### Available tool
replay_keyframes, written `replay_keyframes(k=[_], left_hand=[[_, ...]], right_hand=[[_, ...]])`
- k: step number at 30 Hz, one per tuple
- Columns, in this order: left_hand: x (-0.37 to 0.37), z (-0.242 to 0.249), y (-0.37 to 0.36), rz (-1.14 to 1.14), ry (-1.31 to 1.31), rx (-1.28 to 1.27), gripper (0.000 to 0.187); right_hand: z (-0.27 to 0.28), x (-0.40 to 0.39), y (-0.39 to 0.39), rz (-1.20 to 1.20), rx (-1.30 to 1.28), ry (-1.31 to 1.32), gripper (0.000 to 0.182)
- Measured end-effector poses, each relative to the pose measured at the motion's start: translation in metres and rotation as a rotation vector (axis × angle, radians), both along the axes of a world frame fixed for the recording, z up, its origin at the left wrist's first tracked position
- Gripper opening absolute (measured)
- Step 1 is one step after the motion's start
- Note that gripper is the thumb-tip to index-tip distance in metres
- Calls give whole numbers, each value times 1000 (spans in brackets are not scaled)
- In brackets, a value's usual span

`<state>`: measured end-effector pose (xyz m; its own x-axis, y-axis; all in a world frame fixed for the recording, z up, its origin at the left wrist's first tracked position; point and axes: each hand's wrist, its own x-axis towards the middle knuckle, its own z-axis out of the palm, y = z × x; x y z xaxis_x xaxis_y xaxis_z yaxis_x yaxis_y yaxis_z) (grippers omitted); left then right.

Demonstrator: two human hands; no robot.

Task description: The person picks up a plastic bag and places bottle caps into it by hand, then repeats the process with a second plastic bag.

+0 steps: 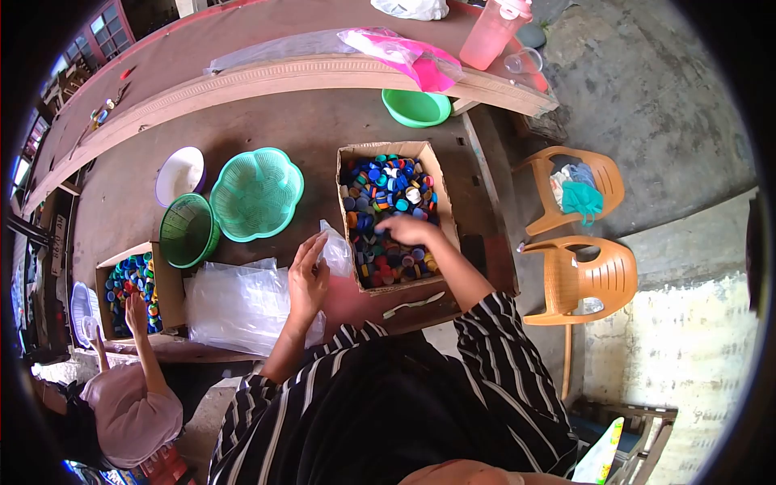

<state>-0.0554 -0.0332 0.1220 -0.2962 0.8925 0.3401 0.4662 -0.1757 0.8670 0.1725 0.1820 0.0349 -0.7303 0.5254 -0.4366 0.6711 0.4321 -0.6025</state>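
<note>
My left hand (307,279) is closed on the edge of a clear plastic bag (337,252), which stands up beside the cardboard box. Into that cardboard box (447,212) reaches my right hand (411,231), its fingers bent down among the bottle caps (388,179). The caps are mostly blue, with white, red, orange and green ones mixed in. Whatever my right fingertips pinch is hidden among the caps. A stack of flat clear plastic bags (238,307) lies left of my left hand.
A toothbrush (413,305) lies at the table's near edge. Green baskets (257,194) and a white bowl (180,176) stand at the left. Beyond them, a co-worker's hand (136,314) is over a smaller box of caps (166,295). Orange chairs (580,279) stand right.
</note>
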Motion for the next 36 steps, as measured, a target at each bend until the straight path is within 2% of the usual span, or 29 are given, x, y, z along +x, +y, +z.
replay_keyframes(k=[1,3,5,6,7,9,11,12,13,15,16,19,20,23,24,25,27,30,31,33,35,36], left_hand=[[1,1,-1,5,-2,10,53],[2,0,-3,29,5,24,53],[0,1,-7,47,9,19,53],[-1,1,-9,56,6,10,52],[-2,1,-11,64,2,1,52],[-6,-1,-11,86,8,-5,52],[-8,-3,-9,105,21,-1,52],[-8,-4,-7,112,35,7,52],[-7,-3,-4,119,48,15,52],[-3,-1,-1,115,33,-19,52],[-1,-2,1,111,26,-28,53],[6,-7,4,111,13,-33,53],[8,-8,5,115,8,-30,53],[14,-6,5,116,-16,-49,54],[15,-7,4,121,-7,-50,54],[15,-7,4,125,2,-52,54],[15,-6,5,133,10,-61,53],[13,-4,7,146,8,-70,53],[12,-6,8,154,8,-60,53],[9,-9,11,171,0,-53,53],[7,-13,14,181,-16,-64,52],[6,-14,16,191,-14,-66,52]], right_hand=[[8,4,13,-14,15,115,50],[33,16,31,-139,49,163,46],[62,30,32,-359,-87,90,42],[51,44,32,-327,93,255,38],[55,50,23,-403,186,176,31],[61,66,4,-395,192,-14,34],[44,73,-10,-447,182,-347,61],[38,74,-19,-447,138,-402,83],[25,73,-37,-403,388,-350,87],[21,56,-50,-461,304,-486,110],[22,46,-54,-495,249,-461,122],[4,21,-39,-640,89,-377,126],[-28,20,-28,-658,155,-328,130],[15,5,-12,-583,154,-204,125],[-2,12,3,-539,259,-39,116],[9,13,16,-446,237,186,103],[49,15,17,-594,-188,384,97],[48,38,24,-483,53,344,81],[50,46,16,-506,30,336,79],[38,63,-8,-465,287,96,80],[7,79,-42,-481,443,23,88],[-9,85,-58,-542,334,64,92]])
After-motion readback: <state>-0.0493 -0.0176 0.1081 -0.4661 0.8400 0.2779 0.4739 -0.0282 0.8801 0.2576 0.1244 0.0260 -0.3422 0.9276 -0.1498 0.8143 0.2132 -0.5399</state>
